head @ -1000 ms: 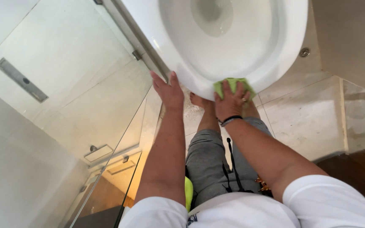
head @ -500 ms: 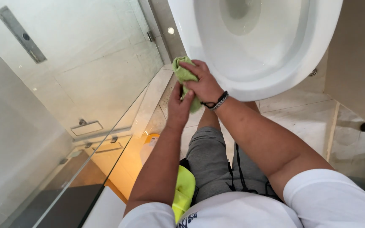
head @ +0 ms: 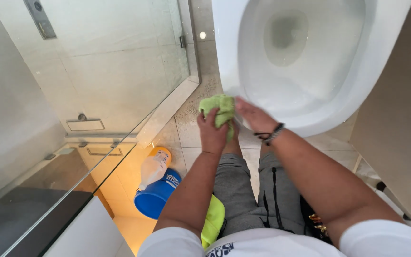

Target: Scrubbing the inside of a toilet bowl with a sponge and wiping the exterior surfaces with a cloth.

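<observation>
Here we saw a crumpled light-green cleaning cloth (head: 219, 110) held at the near outer rim of a white ceramic toilet bowl (head: 310, 66). Our left hand (head: 213, 132) gripped the cloth from below, fingers clenched around it; our right hand (head: 254, 115), a dark beaded bracelet (head: 272, 134) at its wrist, pressed against the cloth's side with fingers extended. Beneath our arms lay grey shorts (head: 253, 200) and a yellow-green rag (head: 212, 219). To the left, on the beige tiled floor (head: 186, 128), stood a blue plastic bucket (head: 155, 197) holding a pale spray bottle (head: 152, 169), beside a glass shower partition (head: 96, 85).
</observation>
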